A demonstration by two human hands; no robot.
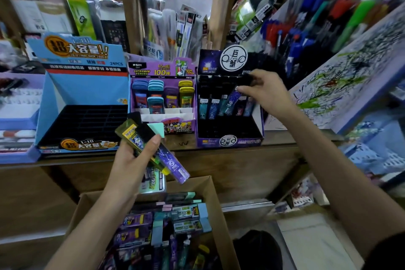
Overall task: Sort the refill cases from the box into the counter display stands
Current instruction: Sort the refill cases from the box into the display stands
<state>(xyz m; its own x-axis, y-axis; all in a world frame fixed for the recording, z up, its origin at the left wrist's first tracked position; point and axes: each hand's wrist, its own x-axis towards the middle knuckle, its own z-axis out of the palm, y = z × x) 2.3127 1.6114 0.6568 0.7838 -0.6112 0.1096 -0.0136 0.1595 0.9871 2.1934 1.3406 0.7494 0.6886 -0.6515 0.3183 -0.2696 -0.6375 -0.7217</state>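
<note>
L hand (131,158) grips a fanned bunch of refill cases (173,166) above the cardboard box (215,201), w/ more cases lying inside. R hand (269,92) pinches one slim purple case (232,99), tilted, at the dark display stand (230,139), rightmost of 3 on the surface (282,138).

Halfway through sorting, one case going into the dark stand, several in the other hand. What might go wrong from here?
1. The left hand grips several mixed cases fanned out; the purple case juts down and may slip into the box.
2. The right hand holds its tilted case among upright neighbours in the dark stand; it may jam or knock them.
</note>
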